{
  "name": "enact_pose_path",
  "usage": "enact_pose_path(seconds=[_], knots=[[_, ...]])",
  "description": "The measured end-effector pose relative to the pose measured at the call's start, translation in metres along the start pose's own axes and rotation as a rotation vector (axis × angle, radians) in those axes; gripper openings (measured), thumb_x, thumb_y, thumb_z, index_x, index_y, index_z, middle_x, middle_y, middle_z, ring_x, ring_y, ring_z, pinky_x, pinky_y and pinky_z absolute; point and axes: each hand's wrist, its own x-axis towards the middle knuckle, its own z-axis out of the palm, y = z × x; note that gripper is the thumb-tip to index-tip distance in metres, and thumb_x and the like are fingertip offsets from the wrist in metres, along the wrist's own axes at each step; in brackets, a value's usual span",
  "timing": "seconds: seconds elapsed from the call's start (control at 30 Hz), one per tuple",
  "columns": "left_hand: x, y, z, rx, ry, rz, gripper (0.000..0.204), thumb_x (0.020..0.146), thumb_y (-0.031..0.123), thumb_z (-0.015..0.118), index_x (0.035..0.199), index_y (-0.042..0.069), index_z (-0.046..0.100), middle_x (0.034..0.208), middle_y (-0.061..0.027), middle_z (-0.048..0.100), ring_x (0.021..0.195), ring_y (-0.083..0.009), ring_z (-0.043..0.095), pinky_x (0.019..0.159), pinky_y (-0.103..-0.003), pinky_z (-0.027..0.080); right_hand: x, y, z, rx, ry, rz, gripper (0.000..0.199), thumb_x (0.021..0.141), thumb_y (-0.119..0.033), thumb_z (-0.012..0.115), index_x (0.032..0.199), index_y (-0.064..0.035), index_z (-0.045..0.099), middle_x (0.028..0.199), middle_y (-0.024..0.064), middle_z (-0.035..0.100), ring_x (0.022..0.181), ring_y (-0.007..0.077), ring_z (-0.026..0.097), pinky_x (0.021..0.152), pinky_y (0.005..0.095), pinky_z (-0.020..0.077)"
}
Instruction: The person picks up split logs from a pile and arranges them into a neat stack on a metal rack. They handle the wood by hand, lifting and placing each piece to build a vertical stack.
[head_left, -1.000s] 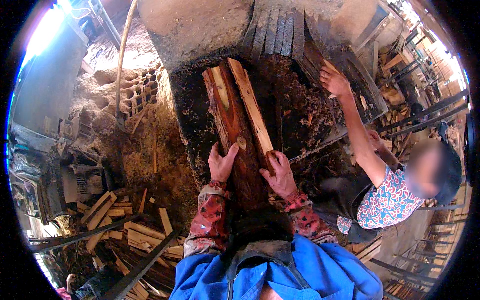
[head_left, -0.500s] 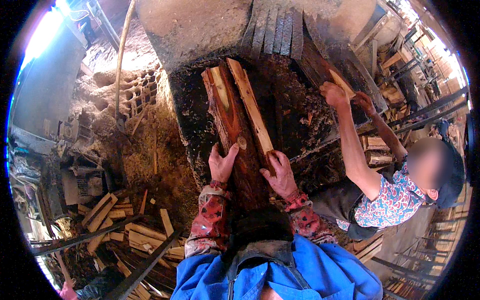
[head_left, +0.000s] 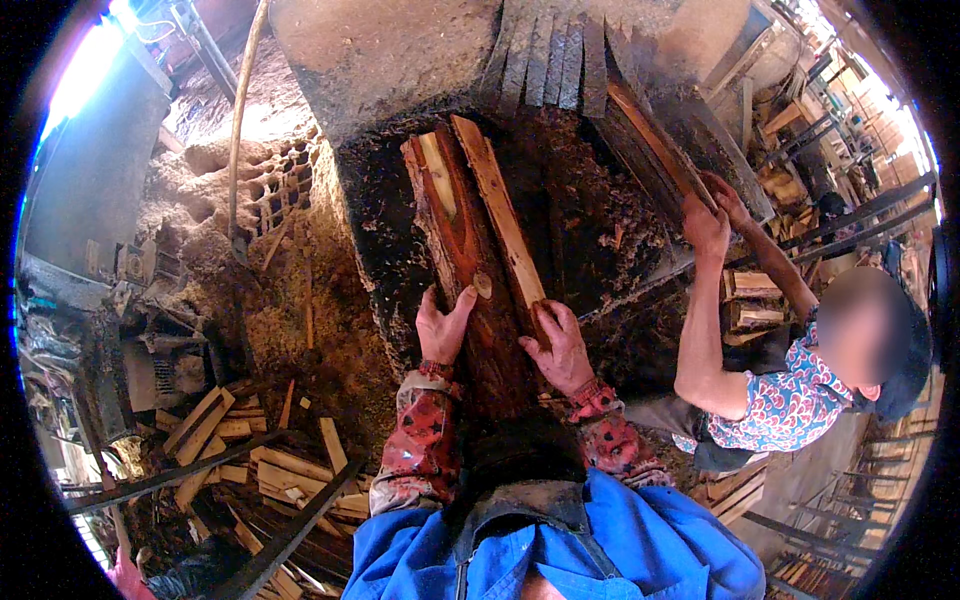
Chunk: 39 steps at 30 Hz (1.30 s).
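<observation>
Two hands press flat on one reddish log: left hand open on its left flank, right hand spread over its right edge. One pale slab lies along the log toward 12 o'clock. At 2 o'clock, a co-worker's two hands grip one plank. The log's near end is hidden by the apron.

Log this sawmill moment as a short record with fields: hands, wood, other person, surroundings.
left hand: left hand flat on the left side of the reddish log
right hand: right hand on the log's right side, by the pale slab
log: lies lengthwise on the dark sawdust-covered bench
other person: co-worker's hands grip a plank at the right
surroundings: offcuts piled at lower left
</observation>
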Motion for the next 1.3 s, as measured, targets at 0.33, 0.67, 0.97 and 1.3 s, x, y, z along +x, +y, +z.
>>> enact_pose_path(seconds=[0.33,0.67,0.97,1.3], knots=[[0.001,-0.004,-0.002,0.030,-0.007,-0.004,0.068,0.080,0.032,0.077,0.119,-0.016,0.048,0.109,-0.0147,0.062,0.094,-0.0156,0.056,0.081,-0.029,0.048,0.000,-0.010,-0.008,0.031,-0.005,0.005,0.051,0.078,-0.021,0.073,0.119,0.0040,0.054,0.123,0.0198,0.048,0.116,0.0371,0.048,0.098,0.0407,0.0424],[0.006,-0.017,-0.004,0.127,0.026,0.038,0.066,0.079,0.037,0.076,0.115,-0.013,0.053,0.106,-0.0173,0.065,0.095,-0.0202,0.060,0.082,-0.033,0.048,0.011,-0.051,-0.060,0.170,0.090,-0.093,0.042,0.074,-0.009,0.074,0.111,0.0032,0.059,0.114,0.0167,0.055,0.102,0.0323,0.058,0.086,0.0362,0.0510],[0.016,-0.013,0.002,0.103,0.020,-0.001,0.067,0.078,0.037,0.077,0.116,-0.012,0.053,0.107,-0.0168,0.065,0.097,-0.0209,0.060,0.084,-0.032,0.048,0.024,-0.025,-0.070,0.202,0.126,0.003,0.037,0.077,-0.004,0.067,0.112,0.0026,0.059,0.115,0.0164,0.056,0.102,0.0324,0.058,0.087,0.0372,0.0501],[0.011,-0.002,0.013,0.124,0.031,-0.045,0.058,0.080,0.032,0.076,0.114,-0.009,0.055,0.107,-0.0135,0.065,0.094,-0.0172,0.060,0.083,-0.031,0.048,0.031,0.001,-0.123,-0.010,0.273,-0.097,0.033,0.080,-0.005,0.068,0.111,0.0009,0.060,0.114,0.0150,0.061,0.101,0.0269,0.062,0.087,0.0330,0.0508]])
